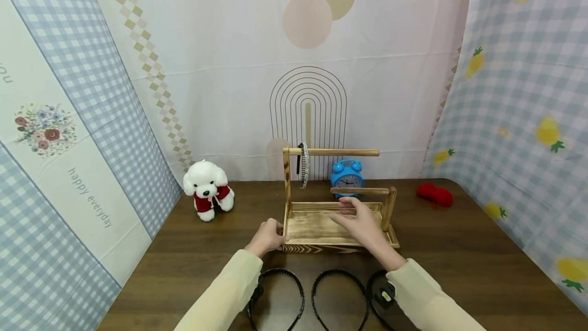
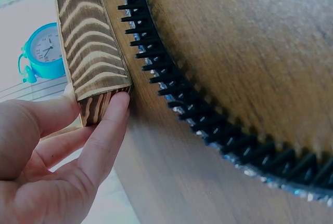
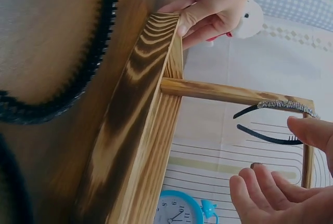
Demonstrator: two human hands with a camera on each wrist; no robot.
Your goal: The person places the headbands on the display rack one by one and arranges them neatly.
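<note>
A wooden rack (image 1: 321, 225) with a shallow tray and two bars stands on the table. My left hand (image 1: 267, 236) holds its front left corner, pinching the tray's edge (image 2: 96, 52) between thumb and fingers in the left wrist view. A glittery headband (image 1: 304, 165) hangs near the left end of the upper bar (image 1: 344, 152). Above the tray is my right hand (image 1: 358, 222), fingers loosely bent and holding nothing. Its fingertips come close to the lower bar (image 1: 358, 191); I cannot tell whether they touch. In the right wrist view the headband (image 3: 281, 104) is beside the thumb.
Three black toothed headbands lie in front: a left one (image 1: 301, 295), a middle one (image 1: 314, 295) and a right one (image 1: 370, 290), partly behind my sleeve. A blue alarm clock (image 1: 347, 178) stands behind the rack, a plush dog (image 1: 205, 188) left, a red object (image 1: 435, 194) right.
</note>
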